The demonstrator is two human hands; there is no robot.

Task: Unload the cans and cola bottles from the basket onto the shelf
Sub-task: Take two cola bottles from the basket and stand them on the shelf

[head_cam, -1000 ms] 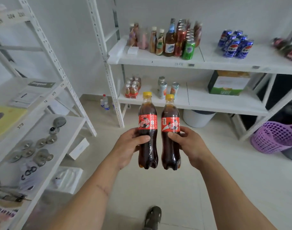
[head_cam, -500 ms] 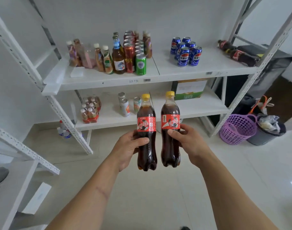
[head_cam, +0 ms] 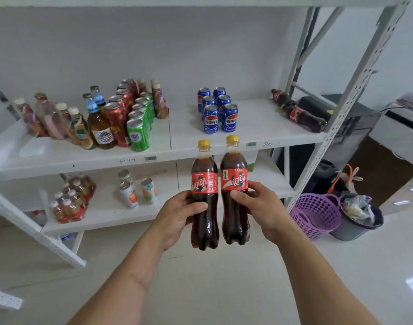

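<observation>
Two upright cola bottles with yellow caps and red labels are held side by side in front of me. My left hand (head_cam: 177, 216) grips the left cola bottle (head_cam: 204, 181) and my right hand (head_cam: 261, 207) grips the right cola bottle (head_cam: 234, 177). Behind them is the white shelf (head_cam: 259, 139). Several blue cola cans (head_cam: 218, 113) stand on its upper board, and two cola bottles (head_cam: 299, 112) lie on their sides at its right end. The purple basket (head_cam: 315, 215) sits on the floor at the right, beside the shelf post.
Mixed drink bottles and red and green cans (head_cam: 121, 116) fill the upper board's left half. On the lower board are a shrink-wrapped bottle pack (head_cam: 71, 200) and three cans (head_cam: 137, 188). A dark bin (head_cam: 358, 219) stands right of the basket. A slanted rack post (head_cam: 36, 228) crosses the lower left.
The view has swung right and moved closer to the shelf, which now looms larger. Both hands still hold the two bottles together in the same grip.
</observation>
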